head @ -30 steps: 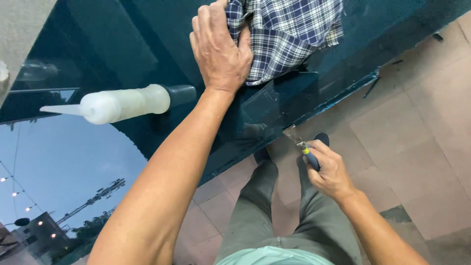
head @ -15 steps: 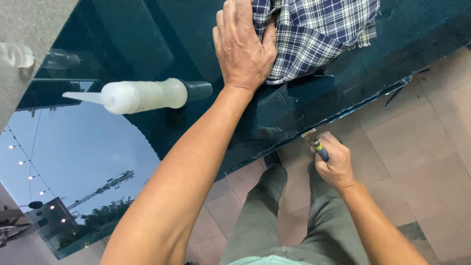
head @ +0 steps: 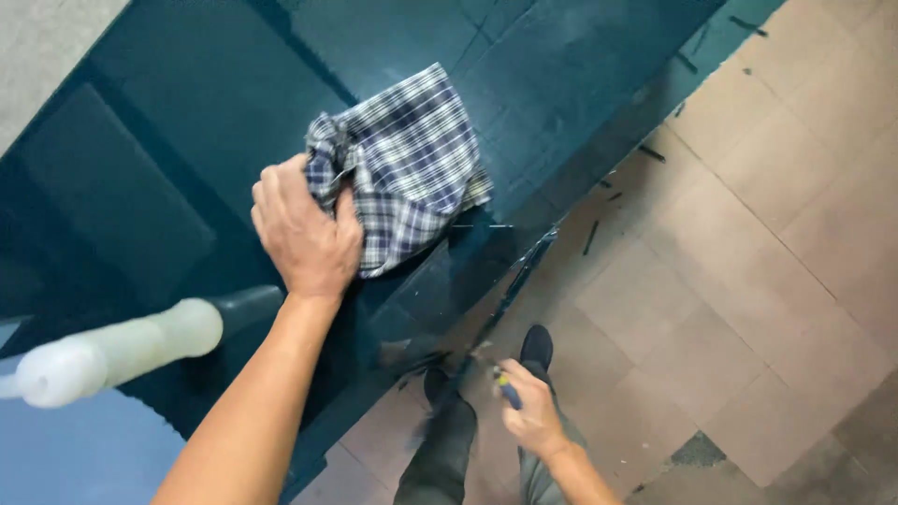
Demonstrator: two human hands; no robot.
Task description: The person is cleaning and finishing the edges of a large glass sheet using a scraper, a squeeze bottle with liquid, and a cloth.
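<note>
My left hand [head: 304,229] presses down on a crumpled blue-and-white plaid cloth [head: 412,164], gripping its left edge against a dark green glossy panel [head: 159,140]. Lower down, near my legs, my right hand [head: 531,416] is closed around a small tool with a blue and yellow handle [head: 506,391], its tip close to the panel's lower edge. The right hand is blurred by motion.
A white plastic nozzle tube [head: 112,351] lies on the panel at the lower left, beside a reflective glass area [head: 56,458]. Beige floor tiles [head: 748,281] with dark scraps spread to the right. My dark shoes [head: 535,346] stand by the panel's edge.
The view has tilted so the cloth and left hand sit lower in frame. The right hand with the tool has moved up toward the panel's edge.
</note>
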